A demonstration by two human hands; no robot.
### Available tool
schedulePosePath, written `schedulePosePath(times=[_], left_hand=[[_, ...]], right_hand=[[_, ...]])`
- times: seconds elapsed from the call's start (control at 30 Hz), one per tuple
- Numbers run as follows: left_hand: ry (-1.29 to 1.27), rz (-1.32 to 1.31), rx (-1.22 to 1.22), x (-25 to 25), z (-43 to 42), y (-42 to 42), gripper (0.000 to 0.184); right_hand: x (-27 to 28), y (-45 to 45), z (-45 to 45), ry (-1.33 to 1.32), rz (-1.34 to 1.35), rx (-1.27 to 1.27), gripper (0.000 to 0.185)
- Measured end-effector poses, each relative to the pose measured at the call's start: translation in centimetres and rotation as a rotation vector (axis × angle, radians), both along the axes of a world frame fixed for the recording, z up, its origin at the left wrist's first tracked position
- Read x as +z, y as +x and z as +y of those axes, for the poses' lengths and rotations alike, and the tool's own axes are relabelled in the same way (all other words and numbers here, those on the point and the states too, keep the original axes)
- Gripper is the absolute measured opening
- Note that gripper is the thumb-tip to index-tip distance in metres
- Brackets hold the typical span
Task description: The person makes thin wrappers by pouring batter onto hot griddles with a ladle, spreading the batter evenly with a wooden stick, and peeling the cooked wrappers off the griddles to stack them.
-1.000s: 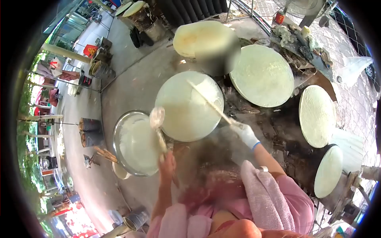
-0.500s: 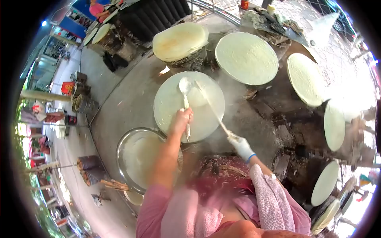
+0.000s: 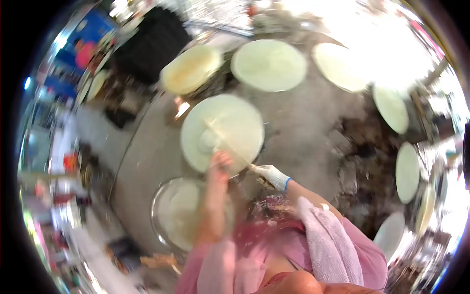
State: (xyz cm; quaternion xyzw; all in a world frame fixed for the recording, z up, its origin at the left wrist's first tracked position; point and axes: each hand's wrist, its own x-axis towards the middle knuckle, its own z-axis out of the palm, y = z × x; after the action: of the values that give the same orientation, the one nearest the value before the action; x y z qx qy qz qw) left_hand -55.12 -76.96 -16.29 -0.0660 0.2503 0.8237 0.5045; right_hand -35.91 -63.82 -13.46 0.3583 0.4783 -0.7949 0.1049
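Observation:
My left hand (image 3: 221,164), bare and closed round the ladle's handle, is over the near part of a round pale griddle (image 3: 235,112). The ladle's round head (image 3: 209,139) is blurred and sits over the griddle's middle. On the right, my right hand (image 3: 270,176) wears a white glove and is closed on a thin wooden stick (image 3: 230,145), which slants up and left across the griddle. Below and left of the griddle stands a metal basin (image 3: 155,220) of pale batter, partly behind my left forearm.
Several round pale discs curve from the back to the right, among them a browned one (image 3: 192,70) and a pale one (image 3: 269,65). A small flame (image 3: 181,107) shows left of the griddle. A person in pink (image 3: 86,55) is far back left. Firewood (image 3: 159,260) lies below the basin.
The view has turned to the right. From over the basin, my left hand has brought the ladle over the griddle. The stick in my right hand has stayed over the griddle.

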Motion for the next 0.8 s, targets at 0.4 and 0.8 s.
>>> schedulePosePath(times=[0.4,0.8], left_hand=[[-0.152,0.533,-1.031,12.2,6.9,14.9,0.035],[0.031,0.487,-2.116,9.2,19.5,69.5,0.039]], right_hand=[[-2.0,35.7,0.2,0.407,-0.239,-1.048,0.048],[-7.9,72.0,-25.6,0.355,-0.361,-2.297,0.047]])
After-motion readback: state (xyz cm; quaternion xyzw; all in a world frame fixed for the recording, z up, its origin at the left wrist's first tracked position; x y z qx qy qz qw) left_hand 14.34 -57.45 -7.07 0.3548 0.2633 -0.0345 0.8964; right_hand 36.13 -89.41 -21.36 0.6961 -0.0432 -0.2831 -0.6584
